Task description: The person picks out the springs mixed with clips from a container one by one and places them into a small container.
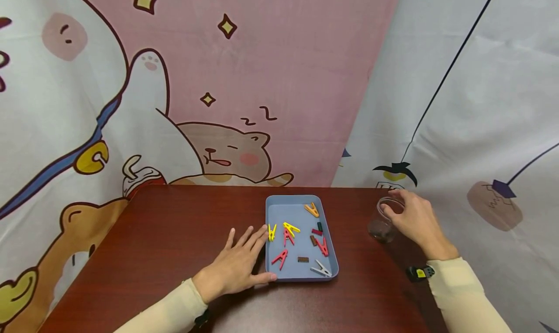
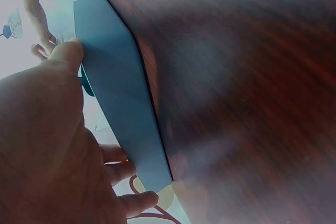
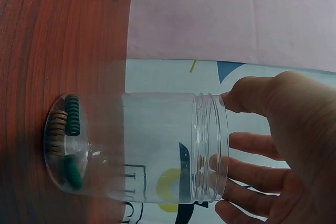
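Brown wooden tabletop holds a blue plastic tray (image 1: 301, 273) steadied by the flat, spread left hand (image 1: 238, 267), while the right hand (image 1: 417, 221) should grip the clear plastic jar's (image 1: 385, 221) rim firmly near the right edge.

2 bare hands, no gloves, no rings seen. Left hand (image 1: 238, 265) at lower centre of head view; right hand (image 1: 417, 221) at right.

Both forearms in long cream sleeves, close-fitting, ending at the wrists.

Black strap with small yellow-marked device (image 1: 420, 273) at right wrist, lower right of frame. Dark strap edge at left cuff (image 1: 202, 318), bottom of frame.
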Demonstrator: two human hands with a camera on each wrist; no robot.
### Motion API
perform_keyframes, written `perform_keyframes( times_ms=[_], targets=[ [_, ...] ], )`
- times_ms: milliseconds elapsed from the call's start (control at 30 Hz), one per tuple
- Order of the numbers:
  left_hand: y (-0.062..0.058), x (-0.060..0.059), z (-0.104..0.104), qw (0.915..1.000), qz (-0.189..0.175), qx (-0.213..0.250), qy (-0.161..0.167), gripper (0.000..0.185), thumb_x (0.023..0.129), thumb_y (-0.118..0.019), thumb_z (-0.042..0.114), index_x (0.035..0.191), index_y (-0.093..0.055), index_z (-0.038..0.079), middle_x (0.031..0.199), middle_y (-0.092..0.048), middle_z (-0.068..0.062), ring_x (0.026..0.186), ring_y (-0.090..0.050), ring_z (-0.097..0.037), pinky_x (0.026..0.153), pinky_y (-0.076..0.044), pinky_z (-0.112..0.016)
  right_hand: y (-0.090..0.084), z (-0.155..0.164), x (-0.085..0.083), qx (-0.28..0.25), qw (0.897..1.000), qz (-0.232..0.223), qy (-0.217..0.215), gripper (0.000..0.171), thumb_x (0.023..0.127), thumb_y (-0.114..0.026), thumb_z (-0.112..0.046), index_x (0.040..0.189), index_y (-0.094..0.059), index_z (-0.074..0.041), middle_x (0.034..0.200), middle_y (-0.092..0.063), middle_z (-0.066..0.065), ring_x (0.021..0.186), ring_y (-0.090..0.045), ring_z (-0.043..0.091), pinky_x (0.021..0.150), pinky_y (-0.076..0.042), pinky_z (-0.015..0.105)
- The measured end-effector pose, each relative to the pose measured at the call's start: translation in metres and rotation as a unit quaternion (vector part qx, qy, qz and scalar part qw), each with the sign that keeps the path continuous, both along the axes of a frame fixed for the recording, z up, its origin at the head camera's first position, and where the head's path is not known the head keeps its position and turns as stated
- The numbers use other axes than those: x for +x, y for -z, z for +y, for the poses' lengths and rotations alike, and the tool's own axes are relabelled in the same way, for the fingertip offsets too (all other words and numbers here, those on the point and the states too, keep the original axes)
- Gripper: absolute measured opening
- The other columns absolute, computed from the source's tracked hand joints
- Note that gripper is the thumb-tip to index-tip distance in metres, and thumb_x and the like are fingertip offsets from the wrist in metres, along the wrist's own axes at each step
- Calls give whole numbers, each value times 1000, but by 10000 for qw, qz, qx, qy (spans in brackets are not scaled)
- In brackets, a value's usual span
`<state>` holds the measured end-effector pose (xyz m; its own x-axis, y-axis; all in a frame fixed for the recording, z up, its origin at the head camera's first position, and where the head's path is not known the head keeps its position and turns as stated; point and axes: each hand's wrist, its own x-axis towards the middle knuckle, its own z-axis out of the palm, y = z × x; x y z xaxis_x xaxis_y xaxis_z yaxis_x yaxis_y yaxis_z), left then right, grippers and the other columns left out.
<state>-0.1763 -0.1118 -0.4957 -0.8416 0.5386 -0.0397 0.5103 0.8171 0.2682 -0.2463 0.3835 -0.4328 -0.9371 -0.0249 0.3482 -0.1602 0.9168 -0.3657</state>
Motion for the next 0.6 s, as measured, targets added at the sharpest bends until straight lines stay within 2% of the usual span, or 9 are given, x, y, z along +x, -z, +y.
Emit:
perform_keyframes(
  times_ms=[600],
  targets=[
    [0,0,0,10000,11,-34,-17,114,105,-63,85,186,-29,12,197,-23,-7,180,-29,-48,140,-16,-84,-1,-1,1,36,10000,25,-2,53,105,-87,-28,144,-73,5,138,-77,37,121,-73,62,97,-58,79]
  ],
)
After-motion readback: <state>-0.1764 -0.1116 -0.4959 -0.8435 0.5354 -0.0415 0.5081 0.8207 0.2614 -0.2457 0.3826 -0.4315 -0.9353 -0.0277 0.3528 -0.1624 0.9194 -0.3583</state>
